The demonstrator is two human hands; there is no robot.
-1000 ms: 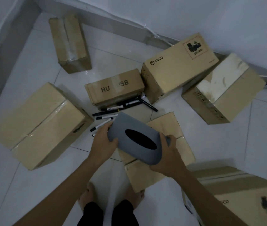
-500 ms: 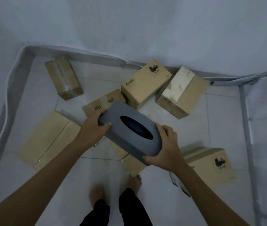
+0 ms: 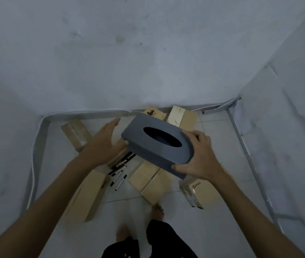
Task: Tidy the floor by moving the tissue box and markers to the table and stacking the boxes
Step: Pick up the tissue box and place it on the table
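Currently the right hand (image 3: 202, 157) is gripping the near right end of the grey tissue box (image 3: 148, 152): thumb pressing on the near side wall, fingers curling over the top edge. Tissue box is hanging in the air above the floor (image 3: 218, 146), tilting a bit, oval slot facing up.

Left hand (image 3: 101, 144) is sitting wide, fingers straight, just beside the box's left end. Thumb side is looking very close to the corner; can't tell if it is actually touching.

Markers (image 3: 119, 175) are lying loose on the floor below the left hand, black and white, roughly parallel, some partly hiding under the hand and the tissue box.

Cardboard boxes are sitting scattered on the floor:
- large box (image 3: 86, 194) lying under the left forearm
- centre box (image 3: 148, 181) lying below the tissue box
- PICO box (image 3: 202, 194) sitting under the right wrist
- taped box (image 3: 75, 135) lying near the left skirting
- two wall boxes (image 3: 182, 116) sitting against the back wall (image 3: 148, 62), behind the tissue box

Bare foot (image 3: 158, 211) is showing near the bottom edge.
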